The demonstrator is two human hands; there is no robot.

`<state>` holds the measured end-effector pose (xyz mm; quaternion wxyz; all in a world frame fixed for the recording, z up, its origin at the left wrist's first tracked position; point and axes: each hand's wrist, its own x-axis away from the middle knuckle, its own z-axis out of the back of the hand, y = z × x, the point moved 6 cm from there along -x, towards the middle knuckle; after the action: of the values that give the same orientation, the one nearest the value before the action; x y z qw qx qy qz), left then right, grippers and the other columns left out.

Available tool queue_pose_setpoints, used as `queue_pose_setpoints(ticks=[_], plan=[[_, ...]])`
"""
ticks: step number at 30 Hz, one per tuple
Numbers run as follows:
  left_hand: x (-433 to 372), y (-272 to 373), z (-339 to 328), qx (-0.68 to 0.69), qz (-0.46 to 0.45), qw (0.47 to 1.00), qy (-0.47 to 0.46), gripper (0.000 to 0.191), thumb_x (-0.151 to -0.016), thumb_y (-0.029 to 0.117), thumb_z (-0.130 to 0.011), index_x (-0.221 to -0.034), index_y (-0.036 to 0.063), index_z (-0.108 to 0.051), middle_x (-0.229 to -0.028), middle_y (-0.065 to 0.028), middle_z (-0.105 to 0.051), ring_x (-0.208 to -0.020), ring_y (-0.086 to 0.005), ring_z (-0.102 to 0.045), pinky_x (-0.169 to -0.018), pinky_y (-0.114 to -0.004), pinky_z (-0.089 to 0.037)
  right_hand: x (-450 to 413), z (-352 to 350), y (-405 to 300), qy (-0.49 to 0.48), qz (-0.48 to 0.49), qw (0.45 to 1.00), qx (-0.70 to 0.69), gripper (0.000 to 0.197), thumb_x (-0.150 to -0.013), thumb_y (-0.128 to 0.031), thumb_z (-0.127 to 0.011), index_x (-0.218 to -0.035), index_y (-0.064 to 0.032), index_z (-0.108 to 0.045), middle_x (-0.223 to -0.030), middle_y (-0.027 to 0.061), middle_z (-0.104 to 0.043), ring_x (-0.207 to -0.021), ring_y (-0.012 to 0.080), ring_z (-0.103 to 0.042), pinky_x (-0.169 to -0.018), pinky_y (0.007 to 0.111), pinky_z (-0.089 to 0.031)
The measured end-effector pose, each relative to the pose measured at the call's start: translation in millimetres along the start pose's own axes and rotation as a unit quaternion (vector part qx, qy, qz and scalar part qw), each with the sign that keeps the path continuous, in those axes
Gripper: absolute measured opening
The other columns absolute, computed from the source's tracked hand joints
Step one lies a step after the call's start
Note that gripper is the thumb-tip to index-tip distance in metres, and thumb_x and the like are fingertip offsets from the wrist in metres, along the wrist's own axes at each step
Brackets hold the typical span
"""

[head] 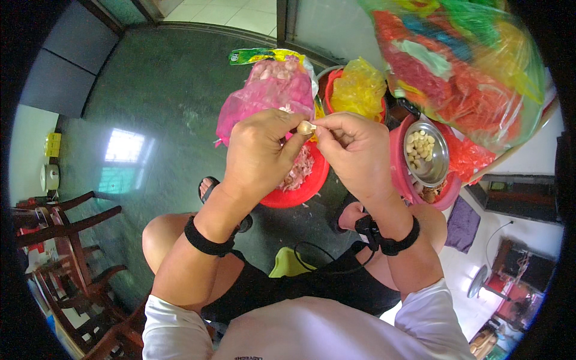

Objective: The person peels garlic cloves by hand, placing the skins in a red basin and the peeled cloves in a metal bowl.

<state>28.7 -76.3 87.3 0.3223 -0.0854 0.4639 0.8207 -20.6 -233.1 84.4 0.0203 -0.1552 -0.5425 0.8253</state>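
Observation:
Between the thumb and fingers of my left hand [265, 148] is a garlic clove [306, 128] with brownish skin. My right hand [357, 153] pinches the pale tip of the same clove from the other side. Below my hands a red plastic basin [317, 186] holds garlic skins [299, 173]. Beyond it lies a pink mesh bag [252, 101] with garlic bulbs [274, 69] at its opening. To the right, a steel bowl [425, 168] with peeled cloves [419, 146] rests on a pink tub [398, 153].
A large clear bag of coloured plastic bags [463, 76] fills the upper right. A yellow plastic bag [360, 90] sits in a red container behind my right hand. Wooden chairs [76, 243] stand at the left. A black cable [315, 245] loops near my lap, above a green stool [288, 263].

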Motion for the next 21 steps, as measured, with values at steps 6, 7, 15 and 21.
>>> queue_pose_setpoints(ticks=[6,7,15,21], plan=[[5,4,-2,-0.024,-0.014,1.0,-0.012,0.017,-0.085,0.007,-0.079,-0.102,0.0045,-0.078,-0.089,-0.0145,-0.075,-0.073,-0.0268,-0.072,-0.066,-0.037,-0.056,3,-2,-2,0.032,0.051,0.997,0.043,0.007,-0.082,-0.001,-0.076,-0.087,0.0002,-0.071,-0.075,0.0131,-0.07,-0.068,0.0205,-0.071,-0.063,0.034,-0.055],[5,6,-1,-0.025,-0.013,1.0,-0.012,0.017,-0.085,0.007,-0.079,-0.102,0.0045,-0.078,-0.089,-0.0145,-0.075,-0.073,-0.0268,-0.072,-0.066,-0.037,-0.056,3,-2,-2,0.031,0.05,0.997,0.043,0.007,-0.082,-0.001,-0.076,-0.087,0.0002,-0.071,-0.075,0.0131,-0.07,-0.068,0.0205,-0.071,-0.063,0.034,-0.055],[3,-2,-6,0.105,0.153,0.983,-0.009,0.021,-0.085,0.003,-0.079,-0.105,0.0032,-0.076,-0.084,-0.0082,-0.074,-0.072,-0.0144,-0.07,-0.065,-0.03,-0.055,-3,-3,14,0.035,-0.071,0.996,-0.047,0.004,-0.085,0.0,-0.072,-0.087,0.0003,-0.069,-0.074,0.0071,-0.07,-0.065,0.0118,-0.069,-0.06,0.029,-0.054],[-2,3,-2,0.132,0.098,0.986,0.0,0.029,-0.087,0.004,-0.08,-0.115,0.0035,-0.074,-0.087,-0.003,-0.074,-0.074,-0.0051,-0.065,-0.067,-0.023,-0.054,-2,-7,23,0.01,-0.108,0.984,-0.143,0.002,-0.093,-0.001,-0.065,-0.093,0.0007,-0.066,-0.077,0.0018,-0.068,-0.067,0.0101,-0.066,-0.06,0.026,-0.052]])
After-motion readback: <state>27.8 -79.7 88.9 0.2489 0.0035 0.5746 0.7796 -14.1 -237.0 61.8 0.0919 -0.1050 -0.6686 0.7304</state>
